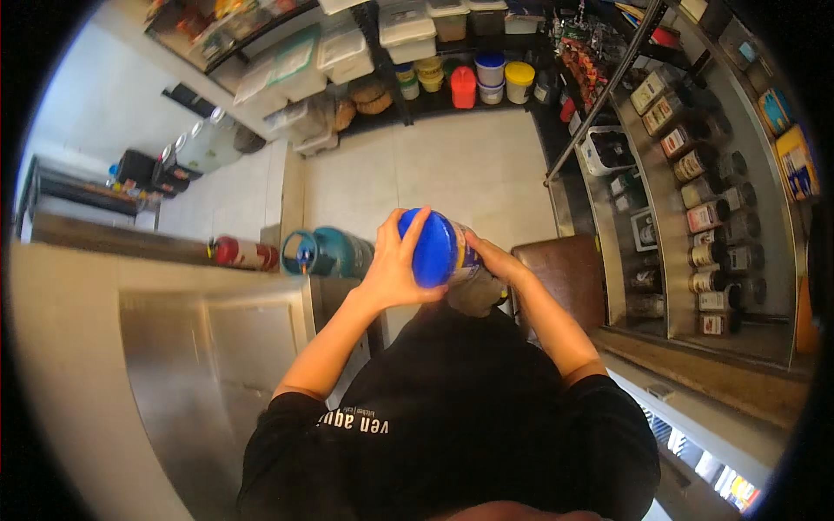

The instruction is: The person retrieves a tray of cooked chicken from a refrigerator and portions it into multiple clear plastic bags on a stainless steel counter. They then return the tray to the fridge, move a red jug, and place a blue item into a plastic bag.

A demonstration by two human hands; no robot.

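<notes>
A plastic tub with a blue lid [435, 257] and a printed label is held up in front of my chest, tilted so that its lid faces left. My left hand [392, 264] spreads its fingers over the lid and grips its rim. On the tub's other side, my right hand [498, 260] holds the labelled wall near the base. The tub's contents are hidden. Just below it hangs a greyish thing [479, 296] that I cannot make out, partly covered by the tub.
At the left stand a teal gas cylinder [345, 251], a red fire extinguisher [244, 253] and a steel counter [215, 365]. A brown chair [563, 280] is at the right, beside shelves of spice jars [707, 215]. Lidded containers [407, 32] fill the far shelves.
</notes>
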